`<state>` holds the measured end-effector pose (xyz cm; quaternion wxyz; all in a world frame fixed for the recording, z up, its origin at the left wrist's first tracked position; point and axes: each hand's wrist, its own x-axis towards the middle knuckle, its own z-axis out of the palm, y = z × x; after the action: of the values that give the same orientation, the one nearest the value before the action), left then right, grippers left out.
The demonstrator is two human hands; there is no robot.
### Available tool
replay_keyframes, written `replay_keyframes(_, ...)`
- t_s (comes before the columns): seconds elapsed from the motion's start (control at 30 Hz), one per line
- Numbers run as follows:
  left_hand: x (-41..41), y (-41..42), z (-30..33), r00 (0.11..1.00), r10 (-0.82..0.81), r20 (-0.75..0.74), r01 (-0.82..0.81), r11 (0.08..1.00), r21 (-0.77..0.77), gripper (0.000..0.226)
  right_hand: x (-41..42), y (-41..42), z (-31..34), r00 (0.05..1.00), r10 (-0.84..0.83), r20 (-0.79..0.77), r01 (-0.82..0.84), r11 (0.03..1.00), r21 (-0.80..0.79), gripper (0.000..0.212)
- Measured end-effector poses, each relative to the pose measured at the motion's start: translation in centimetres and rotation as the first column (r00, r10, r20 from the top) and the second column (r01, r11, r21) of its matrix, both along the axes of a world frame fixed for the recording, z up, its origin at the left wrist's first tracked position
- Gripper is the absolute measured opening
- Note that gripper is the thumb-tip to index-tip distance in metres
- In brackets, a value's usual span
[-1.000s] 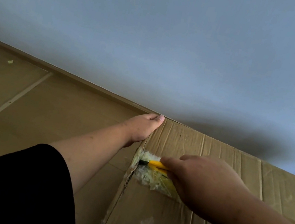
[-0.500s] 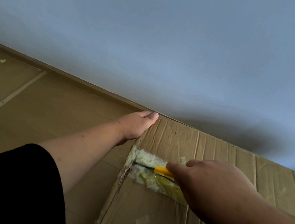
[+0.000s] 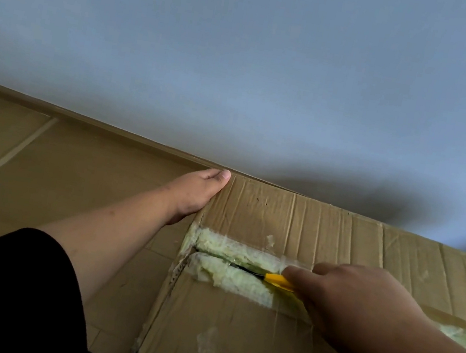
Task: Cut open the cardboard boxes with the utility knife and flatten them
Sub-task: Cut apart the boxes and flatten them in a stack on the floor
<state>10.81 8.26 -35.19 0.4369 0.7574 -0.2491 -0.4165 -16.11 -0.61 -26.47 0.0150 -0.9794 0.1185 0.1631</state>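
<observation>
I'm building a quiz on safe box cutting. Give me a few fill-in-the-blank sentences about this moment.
1. The utility knife has a ____ handle.
2. The knife is held in the ____ hand.
3. The left hand rests at the box's far ____ corner.
4. The blade runs along the taped ____ between the flaps.

Missing: yellow; right; left; seam

Worn brown cardboard box (image 3: pixel 244 341) lying flat-topped by the wall's foot, taped centre seam (image 3: pixel 229 263) slit open from its left edge. Yellow utility knife (image 3: pixel 277 280) in that seam, blade seemingly buried.
</observation>
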Motion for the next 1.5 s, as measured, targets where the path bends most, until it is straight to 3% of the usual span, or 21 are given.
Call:
replay_keyframes(0.07, 0.2, 0.0, -0.2, 1.000, -0.001, -0.004, 0.001, 1.000, 0.001, 0.061, 0.2, 0.2, -0.3, 1.000, -0.005, 0.010, 0.005, 1.000, -0.007, 0.043)
replay_keyframes(0.2, 0.4, -0.1, -0.6, 0.999, 0.026, -0.021, -0.026, 1.000, 0.004, 0.082, 0.7, 0.7, -0.3, 1.000, -0.003, 0.027, 0.004, 1.000, -0.012, 0.041)
replay_keyframes(0.37, 0.5, -0.2, -0.9, 1.000, 0.016, -0.017, -0.016, 1.000, 0.026, 0.087, 1.9, 1.6, -0.2, 0.998, 0.010, 0.062, -0.009, 1.000, -0.015, 0.042)
replay_keyframes(0.43, 0.3, -0.1, -0.3, 0.999, -0.015, 0.035, 0.013, 0.998, 0.054, 0.081, 1.7, 1.6, 0.1, 0.998, 0.006, 0.064, -0.005, 1.000, -0.023, 0.043)
replay_keyframes(0.53, 0.1, -0.1, 0.6, 0.971, -0.114, 0.211, 0.087, 0.987, 0.135, 0.052, 0.7, 1.0, 1.0, 1.000, -0.020, 0.013, 0.021, 0.999, -0.047, 0.042)
replay_keyframes(0.63, -0.3, -0.5, 1.9, 0.869, -0.241, 0.432, 0.146, 0.960, 0.240, 0.040, -1.5, -0.2, 2.2, 0.996, -0.053, -0.072, 0.048, 0.997, -0.068, 0.038)
replay_keyframes(0.77, -2.2, -1.7, 3.5, 0.606, -0.381, 0.698, 0.189, 0.921, 0.340, 0.046, -4.7, -1.5, 3.1, 0.987, -0.090, -0.130, 0.077, 0.992, -0.100, 0.035)
replay_keyframes(0.83, -4.6, -2.5, 4.3, 0.476, -0.477, 0.739, 0.242, 0.879, 0.412, 0.055, -5.8, -1.8, 3.2, 0.987, -0.089, -0.131, 0.077, 0.992, -0.097, 0.036)
replay_keyframes(0.93, -9.0, -3.2, 4.4, 0.355, -0.623, 0.697, 0.278, 0.782, 0.557, 0.068, -7.2, -2.3, 3.0, 0.989, -0.082, -0.126, 0.068, 0.992, -0.111, 0.039)
replay_keyframes(1.0, -11.5, -3.7, 4.3, 0.308, -0.646, 0.699, 0.266, 0.764, 0.588, 0.072, -8.0, -2.6, 2.9, 0.989, -0.091, -0.120, 0.077, 0.990, -0.119, 0.042)
replay_keyframes(1.13, -15.2, -4.7, 3.8, 0.315, -0.673, 0.670, 0.376, 0.736, 0.563, 0.074, -9.8, -3.7, 3.1, 0.986, -0.102, -0.134, 0.081, 0.985, -0.154, 0.045)
replay_keyframes(1.33, -19.2, -6.1, 3.1, 0.202, -0.693, 0.692, 0.435, 0.697, 0.570, 0.077, -13.4, -5.5, 2.9, 0.980, -0.105, -0.168, 0.072, 0.979, -0.191, 0.040)
replay_keyframes(1.5, -21.2, -7.1, 2.9, 0.119, -0.705, 0.699, 0.502, 0.651, 0.570, 0.087, -16.8, -7.4, 2.9, 0.988, -0.120, -0.094, 0.097, 0.970, -0.221, 0.045)
